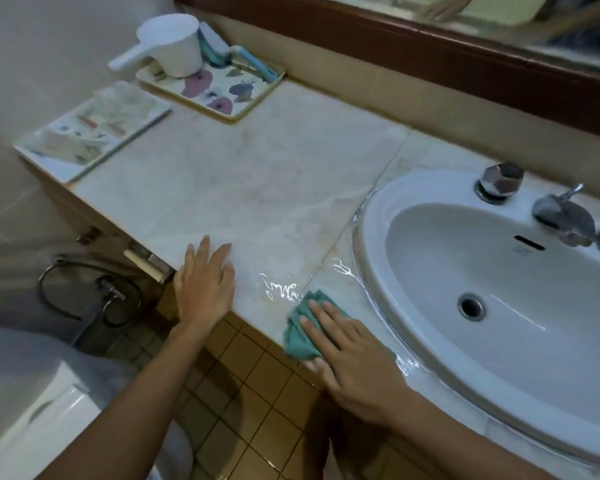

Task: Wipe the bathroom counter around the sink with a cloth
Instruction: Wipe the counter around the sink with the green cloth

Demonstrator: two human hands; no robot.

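Right hand (354, 351): flat, pressing teal cloth (298, 337) on bench (257, 188) front edge.
Left hand (205, 282): flat, empty, resting on bench.
Remaining: water film (281, 289) beside sink (364, 237); probably early.

The one head-worn, wide-angle camera looks forward and down from close above the front edge of the counter (243, 188), taking in the sink (388, 202) at four o'clock, the mirror (499, 15) at one and the floor (257, 393) at six.
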